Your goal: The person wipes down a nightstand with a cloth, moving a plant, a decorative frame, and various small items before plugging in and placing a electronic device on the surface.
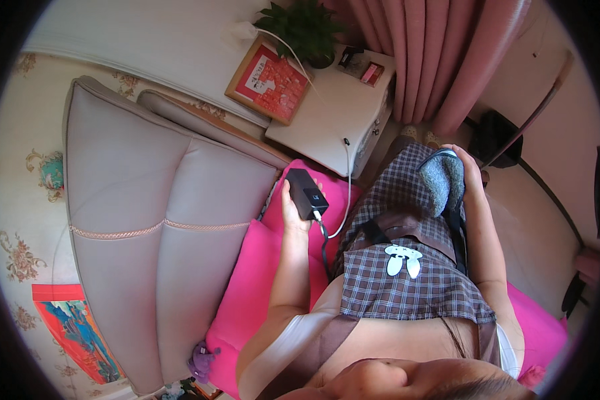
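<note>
My left hand (296,210), palm up, holds a black power bank (305,194) with a small lit display. A white cable (349,200) is plugged into its near end and loops over to the nightstand. A black cord (326,252) hangs below the same end. My right hand (469,167) grips a folded grey fleecy cloth (441,179) with dark edging over my lap. A dark strap (455,230) hangs beneath that cloth. I wear a brown plaid apron (375,285) with a white rabbit patch (403,260).
The white nightstand (305,135) bears a framed red picture (270,80), a potted plant (300,30) and small boxes (372,73). Pink bedding (250,290) lies against a grey padded headboard (165,200). Pink curtains (420,60) hang ahead. A black bin (495,137) stands at right.
</note>
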Tool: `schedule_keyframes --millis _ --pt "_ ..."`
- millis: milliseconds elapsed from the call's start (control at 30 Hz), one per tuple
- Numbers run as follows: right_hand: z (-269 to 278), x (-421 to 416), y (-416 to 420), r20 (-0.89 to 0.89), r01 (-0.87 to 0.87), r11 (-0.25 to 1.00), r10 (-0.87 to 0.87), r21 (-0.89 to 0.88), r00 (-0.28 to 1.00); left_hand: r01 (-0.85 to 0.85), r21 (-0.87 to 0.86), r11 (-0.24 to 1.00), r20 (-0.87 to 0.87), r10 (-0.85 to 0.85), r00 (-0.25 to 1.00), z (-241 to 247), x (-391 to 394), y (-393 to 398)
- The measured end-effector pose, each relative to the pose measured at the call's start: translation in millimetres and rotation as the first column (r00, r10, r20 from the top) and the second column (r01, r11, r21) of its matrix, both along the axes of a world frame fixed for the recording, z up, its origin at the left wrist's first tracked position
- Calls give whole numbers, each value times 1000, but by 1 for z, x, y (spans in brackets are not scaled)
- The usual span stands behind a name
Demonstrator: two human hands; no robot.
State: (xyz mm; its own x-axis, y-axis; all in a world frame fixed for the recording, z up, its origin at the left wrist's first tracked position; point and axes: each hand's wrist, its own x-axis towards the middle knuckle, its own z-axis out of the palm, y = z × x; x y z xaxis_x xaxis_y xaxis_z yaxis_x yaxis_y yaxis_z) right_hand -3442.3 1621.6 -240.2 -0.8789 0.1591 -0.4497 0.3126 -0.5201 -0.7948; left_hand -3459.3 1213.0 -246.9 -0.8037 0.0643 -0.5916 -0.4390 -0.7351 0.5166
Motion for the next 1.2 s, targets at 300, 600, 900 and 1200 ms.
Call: schedule_keyframes --millis 300,600,900,1200 --pt "7 -6 -21 40 -34 998 36 -48 999 183 211 960 -231 -133 964 -17 6 -28" --pt "5 -6 -25 106 -32 997 39 -66 994 9 107 994 -102 2 995 -23 16 -36" --pt "-7 -9 -26 66 -57 995 63 -86 996 -99 19 995 -223 101 970 -27 17 -39" --pt "16 -8 -34 129 -80 995 86 -55 988 -243 -204 948 -517 106 850 -21 26 -48"
